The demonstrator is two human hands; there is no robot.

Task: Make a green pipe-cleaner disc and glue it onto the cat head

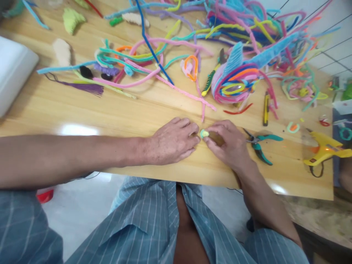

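My right hand point(229, 145) pinches a small teal-and-yellow fuzzy coil point(204, 134), which looks like pipe cleaner, between thumb and fingertips just over the table. Beside it, on the left, my left hand point(177, 141) rests back up with its fingers curled together. Its fingertips come close to the coil, and whatever they may hold is hidden. Right of my right hand lie teal-handled pliers point(257, 143), jaws toward the hand. Beyond both hands, a pink pipe cleaner point(187, 91) stretches across the wooden table point(132, 117).
Behind the hands lie a large fish-like pipe-cleaner figure point(233, 82), green-and-yellow cutters point(210, 79) and a yellow utility knife point(266, 109). A yellow glue gun point(326, 146) lies far right. Loose pipe cleaners point(242, 22) heap at the back, and a white box point(15, 69) stands left.
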